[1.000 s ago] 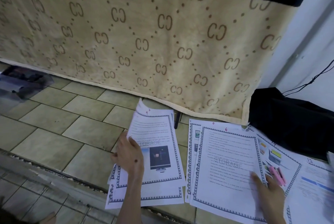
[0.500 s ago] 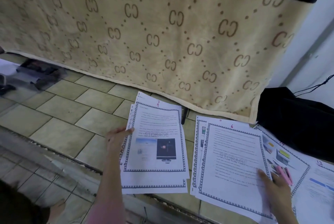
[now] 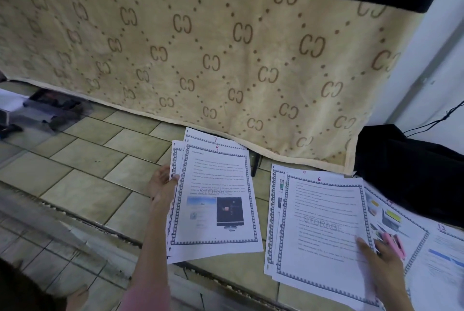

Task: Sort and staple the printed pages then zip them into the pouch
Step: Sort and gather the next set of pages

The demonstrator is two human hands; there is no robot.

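On the tiled floor (image 3: 82, 165), in front of the hanging beige blanket (image 3: 226, 59), the printed pages sit in 3 groups. Group 1, the left stack (image 3: 216, 200): at least 3 sheets fanned at the top edge, top sheet hand-numbered 9, a 7 showing on the sheet behind. Group 2, the middle stack (image 3: 321, 225): at least 2 sheets, top sheet numbered 6, bordered and watermarked STORAGE. Group 3, the right spread (image 3: 411, 230): 2 sheets visible, partly under group 2, the nearer one marked 13; the other number I cannot read. Groups 1 and 2 lie apart with bare tile between them.

1 pink object (image 3: 395, 244) lies on the right spread, just beside my right fingers; whether it is the stapler I cannot tell. 1 black bag or cloth (image 3: 414, 175) sits at the far right against the wall.

My left hand (image 3: 163, 186) reaches in from below, forearm straight, thumb on the top sheet's left margin and fingers behind the edge, pinching the left stack. My right hand (image 3: 376, 258) lies flat and loose on the lower right corner of the middle stack, fingers extended, pressing rather than gripping.
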